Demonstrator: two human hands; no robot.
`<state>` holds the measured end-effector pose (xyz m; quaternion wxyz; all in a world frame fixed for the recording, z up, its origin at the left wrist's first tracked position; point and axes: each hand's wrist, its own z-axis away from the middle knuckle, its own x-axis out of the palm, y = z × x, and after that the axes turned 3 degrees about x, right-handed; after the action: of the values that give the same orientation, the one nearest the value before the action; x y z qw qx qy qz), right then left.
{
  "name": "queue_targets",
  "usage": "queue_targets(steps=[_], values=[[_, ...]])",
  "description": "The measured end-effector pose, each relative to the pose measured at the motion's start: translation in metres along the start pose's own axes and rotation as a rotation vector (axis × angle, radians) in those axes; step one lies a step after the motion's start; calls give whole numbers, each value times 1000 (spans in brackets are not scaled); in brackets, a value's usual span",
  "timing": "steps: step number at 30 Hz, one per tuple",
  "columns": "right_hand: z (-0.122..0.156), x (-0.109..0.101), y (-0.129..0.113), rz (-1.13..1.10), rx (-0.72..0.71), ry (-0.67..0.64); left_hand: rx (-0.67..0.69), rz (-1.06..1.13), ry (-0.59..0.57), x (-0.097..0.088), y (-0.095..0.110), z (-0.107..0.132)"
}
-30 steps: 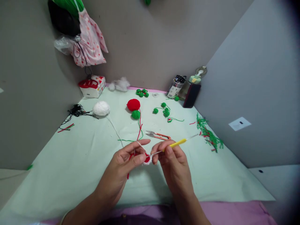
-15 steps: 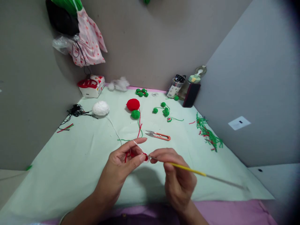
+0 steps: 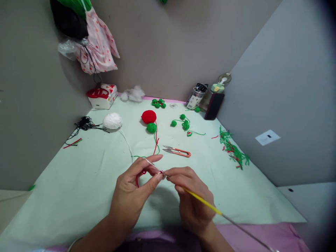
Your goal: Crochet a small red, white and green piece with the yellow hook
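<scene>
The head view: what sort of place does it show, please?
Probably a small handicraft corner, at home or at a workplace; I cannot tell which. The white yarn ball, the orange-handled snips and the yellow-handled hook in the right hand suggest it.

The hook (image 3: 202,200) is showing a smooth, plastic-looking yellow grip and a grey metal shaft. The snips (image 3: 179,151) are showing metal blades. The white ball (image 3: 112,120), red ball (image 3: 148,117) and green ball (image 3: 151,128) are looking like matt yarn, the wadding (image 3: 134,93) fluffy. The table cover (image 3: 86,182) is looking matt and faintly creased; the clear bag (image 3: 68,50) is shining like thin plastic.
</scene>
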<state>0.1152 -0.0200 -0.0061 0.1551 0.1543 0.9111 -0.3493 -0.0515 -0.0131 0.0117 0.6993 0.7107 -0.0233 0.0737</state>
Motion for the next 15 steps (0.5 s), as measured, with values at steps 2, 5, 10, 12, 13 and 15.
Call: queue_targets(steps=[2, 5, 10, 12, 13, 15], values=[[3, 0, 3, 138, -51, -24, -21, 62, -25, 2, 1, 1], [7, 2, 7, 272, -115, -8, -262, 349, -168, 3, 0, -2], [1, 3, 8, -192, 176, 147, -459, 535, -187, -1, 0, -9], [-4, 4, 8, -395, 323, 199, -402, 477, -158, -1, 1, -9], [-7, 5, 8, -466, 363, 209, -368, 450, -156, 0, 0, -8], [-11, 7, 7, -512, 377, 177, -309, 406, -168, 2, 0, -6]])
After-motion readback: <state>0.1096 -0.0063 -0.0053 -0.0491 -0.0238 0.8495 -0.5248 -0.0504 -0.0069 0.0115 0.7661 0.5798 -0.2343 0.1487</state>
